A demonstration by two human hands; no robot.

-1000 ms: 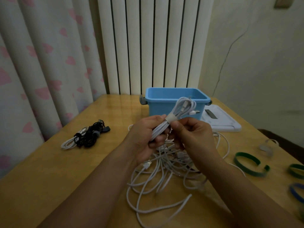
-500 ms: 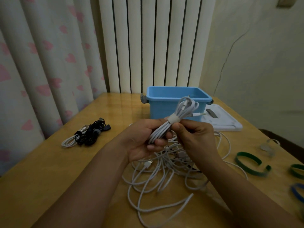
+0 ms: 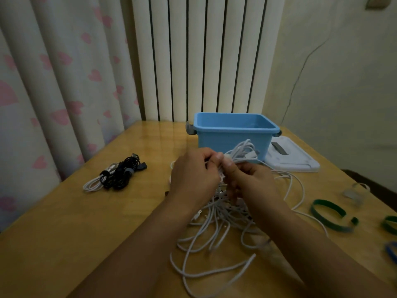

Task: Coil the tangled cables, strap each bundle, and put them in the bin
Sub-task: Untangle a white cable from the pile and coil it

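Head view: your left hand [image 3: 194,175] is curled round the coiled white cable bundle [image 3: 242,152], gripping it just in front of the blue bin [image 3: 235,131]. Your right hand [image 3: 250,179] is curled too, thumb tip pressed on the pale strap [image 3: 226,157] wrapped round the bundle's middle. Both hands touch at the strap. Bundle's looped end sticks out toward the bin's front wall, overlapping it in view; can't tell whether it touches.

Under your hands: loose tangle of white cables [image 3: 217,224] spread on the tabletop [image 3: 64,233], strands running toward you and off to the right.

Left side of tabletop: a black cable bundle [image 3: 121,173] lying against a white cable bundle [image 3: 94,183], well apart from the bin.

Right of the bin, just beside it: a flat white lid [image 3: 292,158]. Further right and nearer you: an open green strap [image 3: 330,214], a clear strap [image 3: 354,192], a second green strap [image 3: 390,224] and a blue strap [image 3: 392,251] at the frame edge, both cut off and blurred.

Inside of the bin only partly visible.
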